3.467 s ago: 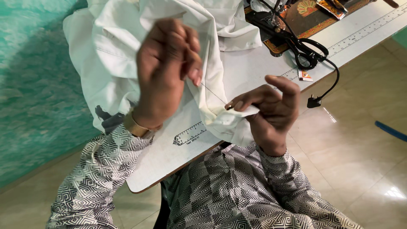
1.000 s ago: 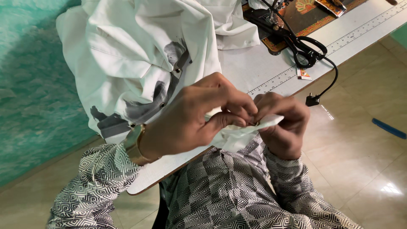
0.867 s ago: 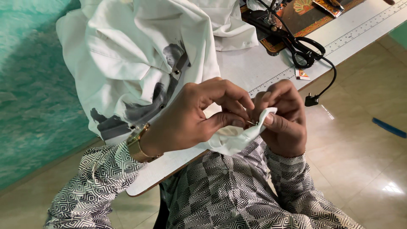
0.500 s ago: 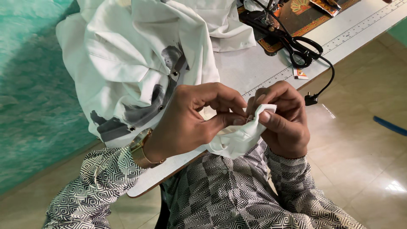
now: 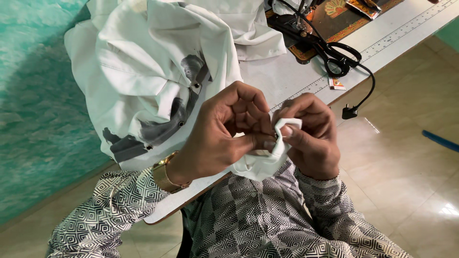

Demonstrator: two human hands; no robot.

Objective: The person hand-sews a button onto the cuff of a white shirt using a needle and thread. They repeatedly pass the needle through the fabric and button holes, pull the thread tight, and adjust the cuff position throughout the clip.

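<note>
Fingers of my left hand point(image 5: 224, 138) and right hand point(image 5: 308, 136) close tightly on a fold of white garment point(image 5: 158, 76); its bulk lies on the table point(image 5: 287, 76) at ten o'clock.

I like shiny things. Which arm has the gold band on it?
The left wrist wears the gold band, just above the patterned sleeve. The right wrist is bare.

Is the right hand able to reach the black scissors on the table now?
Probably not at once: the right hand is pinching the white cloth together with the left hand. The scissors lie uncovered further up the table.
</note>
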